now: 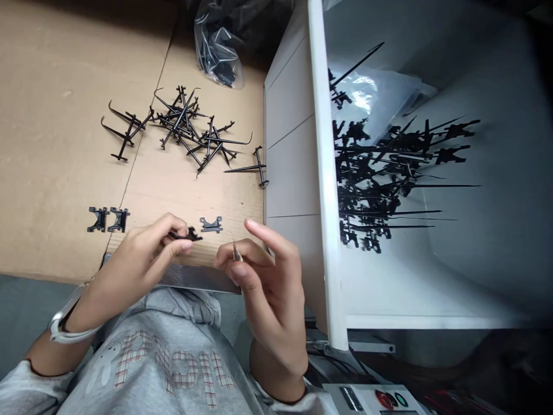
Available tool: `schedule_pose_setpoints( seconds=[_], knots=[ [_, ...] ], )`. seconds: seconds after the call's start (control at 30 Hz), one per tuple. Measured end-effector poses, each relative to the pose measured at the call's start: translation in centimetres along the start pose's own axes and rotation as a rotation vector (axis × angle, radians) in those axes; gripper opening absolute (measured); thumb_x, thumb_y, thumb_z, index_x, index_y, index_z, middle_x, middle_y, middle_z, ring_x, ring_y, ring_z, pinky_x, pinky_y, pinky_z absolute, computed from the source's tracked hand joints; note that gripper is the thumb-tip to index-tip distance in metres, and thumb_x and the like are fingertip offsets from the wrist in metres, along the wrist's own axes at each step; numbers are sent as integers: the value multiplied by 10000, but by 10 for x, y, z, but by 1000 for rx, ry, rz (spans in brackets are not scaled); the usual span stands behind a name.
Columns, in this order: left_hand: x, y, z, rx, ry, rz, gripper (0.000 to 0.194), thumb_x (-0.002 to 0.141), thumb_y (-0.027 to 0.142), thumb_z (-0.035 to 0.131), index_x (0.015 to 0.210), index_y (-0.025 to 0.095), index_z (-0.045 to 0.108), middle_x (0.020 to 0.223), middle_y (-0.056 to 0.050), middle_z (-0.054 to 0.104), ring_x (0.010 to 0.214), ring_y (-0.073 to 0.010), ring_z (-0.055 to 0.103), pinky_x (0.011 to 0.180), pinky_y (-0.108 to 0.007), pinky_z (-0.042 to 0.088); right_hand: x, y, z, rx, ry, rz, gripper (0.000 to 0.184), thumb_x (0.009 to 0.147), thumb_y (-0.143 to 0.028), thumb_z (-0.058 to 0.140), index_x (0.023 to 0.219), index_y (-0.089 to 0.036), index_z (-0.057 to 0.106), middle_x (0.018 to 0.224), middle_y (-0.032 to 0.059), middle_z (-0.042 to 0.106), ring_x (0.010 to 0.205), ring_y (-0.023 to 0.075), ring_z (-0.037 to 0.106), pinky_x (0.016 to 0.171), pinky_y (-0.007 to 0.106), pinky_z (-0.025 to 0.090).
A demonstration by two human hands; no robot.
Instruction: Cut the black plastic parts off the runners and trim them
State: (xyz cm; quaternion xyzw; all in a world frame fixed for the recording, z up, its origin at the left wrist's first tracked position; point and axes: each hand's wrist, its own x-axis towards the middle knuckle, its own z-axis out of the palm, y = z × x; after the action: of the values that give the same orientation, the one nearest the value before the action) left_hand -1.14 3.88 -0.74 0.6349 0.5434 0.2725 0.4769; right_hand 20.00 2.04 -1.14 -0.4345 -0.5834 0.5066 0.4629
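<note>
My left hand (153, 251) pinches a small black plastic bracket (193, 234) between thumb and fingers, partly hidden by them. Just to its right, my right hand (276, 282) grips a small metallic piece, coiled like a spring (236, 252), between thumb and index finger, while other fingers stretch out. The two hands are apart, over the table's near edge. Beyond them a loose black bracket (211, 227) lies flat on the board. Two similar pieces, a left bracket (102, 219) and a right bracket (122, 219), lie side by side left of my left hand.
Thin black rods with crossbars (179, 124) form a loose pile on the brown board (64, 173). A clear plastic bag (220, 57) holds dark parts behind them. At right, a white bin (326, 173) contains many black assemblies (367, 173). A control box (371, 397) sits below it.
</note>
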Motion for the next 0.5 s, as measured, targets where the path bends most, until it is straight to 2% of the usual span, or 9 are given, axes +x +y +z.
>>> schedule_pose_setpoints(
  seconds=[0.1,0.2,0.3,0.37,0.43,0.5],
  knots=[
    [-2,10,5,-557,10,-192,361,1078,538,586,896,231,530,649,32,685,468,-100,502,461,-216,340,-2,-1,2,-181,-81,-185,705,1063,-95,632,1646,-442,440,1093,30,766,949,212,753,809,353,646],
    [-5,19,16,-839,-3,-249,448,1052,615,610,849,230,503,560,48,629,425,-82,418,425,-200,266,2,-5,3,-275,-157,-251,776,1048,-114,662,1699,-422,373,1134,52,795,892,230,755,771,366,660],
    [-7,22,23,-969,-26,-256,445,1055,580,632,822,223,505,523,65,584,435,-69,351,450,-187,273,6,-8,3,-317,-172,-230,756,1047,-154,677,1694,-422,394,1071,42,808,837,243,754,743,371,660],
    [-7,22,22,-982,-80,-248,441,1046,576,653,825,220,516,487,88,529,422,-61,277,455,-186,275,7,-9,1,-310,-169,-207,718,1044,-139,674,1669,-414,451,1021,34,807,812,236,748,751,360,659],
    [-6,21,19,-972,-110,-260,406,1025,583,687,897,224,548,462,121,479,408,-58,220,449,-183,264,8,-10,-1,-301,-179,-229,664,1032,-111,674,1626,-369,527,1036,47,816,813,228,746,757,348,655],
    [-5,20,16,-981,-101,-278,378,1010,582,714,977,235,567,459,135,475,403,-62,232,454,-176,268,9,-10,-2,-304,-187,-266,585,1023,-94,674,1560,-315,607,1067,63,824,810,219,740,746,339,646]
  ],
)
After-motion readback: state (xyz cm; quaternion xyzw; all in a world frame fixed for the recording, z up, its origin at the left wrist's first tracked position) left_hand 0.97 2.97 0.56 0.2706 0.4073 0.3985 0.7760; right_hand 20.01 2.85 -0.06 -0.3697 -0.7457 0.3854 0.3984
